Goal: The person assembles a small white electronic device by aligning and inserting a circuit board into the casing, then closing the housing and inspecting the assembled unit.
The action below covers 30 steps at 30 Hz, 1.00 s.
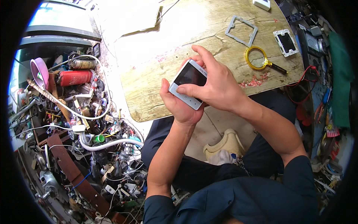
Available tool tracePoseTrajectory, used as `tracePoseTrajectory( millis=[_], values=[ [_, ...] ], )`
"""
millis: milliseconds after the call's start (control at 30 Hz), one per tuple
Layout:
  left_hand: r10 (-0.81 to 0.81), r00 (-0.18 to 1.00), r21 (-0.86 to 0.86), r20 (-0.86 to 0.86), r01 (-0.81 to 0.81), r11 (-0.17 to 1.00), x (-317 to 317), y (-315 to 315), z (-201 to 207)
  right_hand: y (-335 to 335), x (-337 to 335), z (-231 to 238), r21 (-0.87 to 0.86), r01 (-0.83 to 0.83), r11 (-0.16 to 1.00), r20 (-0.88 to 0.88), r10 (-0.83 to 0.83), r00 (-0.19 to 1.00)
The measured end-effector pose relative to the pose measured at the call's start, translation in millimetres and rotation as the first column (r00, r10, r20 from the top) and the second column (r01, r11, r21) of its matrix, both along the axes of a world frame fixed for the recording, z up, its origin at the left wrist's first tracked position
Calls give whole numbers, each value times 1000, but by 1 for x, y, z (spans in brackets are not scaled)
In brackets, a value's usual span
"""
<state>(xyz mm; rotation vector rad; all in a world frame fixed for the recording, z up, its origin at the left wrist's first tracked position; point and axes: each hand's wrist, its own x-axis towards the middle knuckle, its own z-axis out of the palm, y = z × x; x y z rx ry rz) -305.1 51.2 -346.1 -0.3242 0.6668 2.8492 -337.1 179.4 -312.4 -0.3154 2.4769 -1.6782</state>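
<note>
A small white device (189,82) with a dark screen and a row of buttons is held tilted above the near edge of the wooden table. My left hand (175,102) cradles it from below and along its left side, the thumb pointing up beside it. On the other side, my right hand (220,82) closes over its right edge. The right thumb lies across the face near the buttons, and the index finger sticks out past the top. The other right fingers are partly hidden behind the device. The screen looks black.
On the table (149,97) lie a magnifying glass (256,58), a grey frame (241,31), a white-framed panel (286,43) and reddish crumbs (255,81). A red cylinder (75,77) and heaped cables and parts fill the left. Tools and red wires (310,71) crowd the right.
</note>
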Motion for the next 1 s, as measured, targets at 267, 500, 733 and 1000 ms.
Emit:
tracePoseTrajectory(
  millis=[267, 500, 733, 1000],
  values=[
    [-50, 999, 207, -4, 49, 977, 3, -7, -5, -1, -11, -20, -191, 179, 965, 94, -164, 982],
    [2, 1000, 142, 26, -6, 990, -2, -16, 3, 4, -14, -2, -368, 282, 886, 255, -195, 947],
    [149, 986, 121, 73, -157, 980, -9, -19, 5, 5, -9, -2, -15, 123, 992, -338, -121, 933],
    [171, 983, 148, 60, -178, 973, -8, -22, 10, -5, 20, 5, 442, -185, 878, -611, 445, 655]
  ],
)
